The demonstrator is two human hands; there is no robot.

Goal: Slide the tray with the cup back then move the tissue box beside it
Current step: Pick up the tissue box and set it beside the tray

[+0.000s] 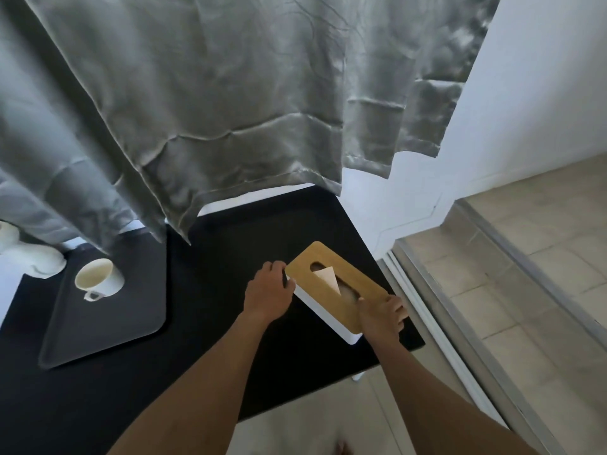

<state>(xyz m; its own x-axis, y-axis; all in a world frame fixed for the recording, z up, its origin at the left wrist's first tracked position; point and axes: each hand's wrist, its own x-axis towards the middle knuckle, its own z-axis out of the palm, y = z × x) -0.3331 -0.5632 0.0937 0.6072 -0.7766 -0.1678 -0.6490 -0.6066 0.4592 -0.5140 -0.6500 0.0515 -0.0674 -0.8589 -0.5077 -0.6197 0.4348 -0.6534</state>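
Note:
A white tissue box (331, 290) with a wooden lid and a tissue sticking out lies on the right part of the black table (210, 290), angled toward the right corner. My left hand (267, 292) grips its far left end. My right hand (381, 315) grips its near right end. Both hands hold the box between them. A dark grey tray (108, 320) sits at the left of the table, its far end under the curtain. A white cup (97, 279) stands on the tray's far part, handle toward me.
A grey curtain (213, 103) hangs over the table's back edge. A white object (42, 261) stands at the tray's far left corner. White wall and a sliding-door track (437, 323) run along the right. Tiled floor lies beyond the table's near edge.

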